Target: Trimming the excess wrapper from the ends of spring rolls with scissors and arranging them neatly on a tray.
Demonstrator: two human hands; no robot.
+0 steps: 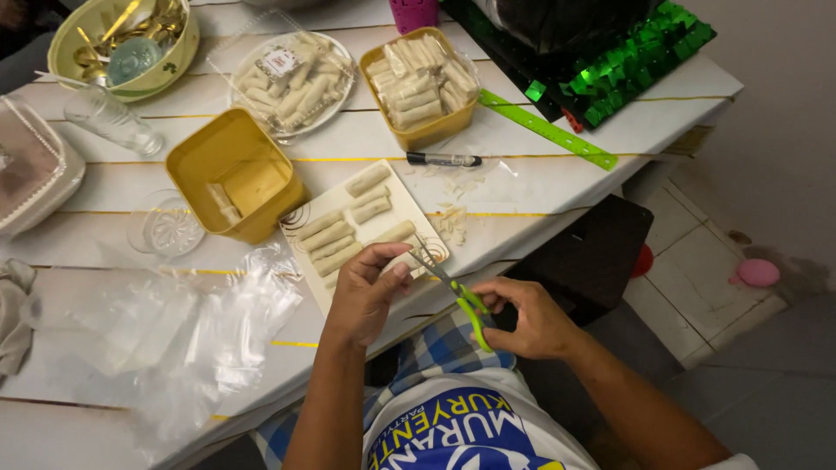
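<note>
The right hand is gripping green scissors, blades parted toward a pale roll pinched in the left hand, beside the white tray.

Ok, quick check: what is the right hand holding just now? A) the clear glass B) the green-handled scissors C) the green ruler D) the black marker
B: the right hand grips the green-handled scissors, blades toward the roll in the left hand; the black marker and green ruler lie on the table.
</note>
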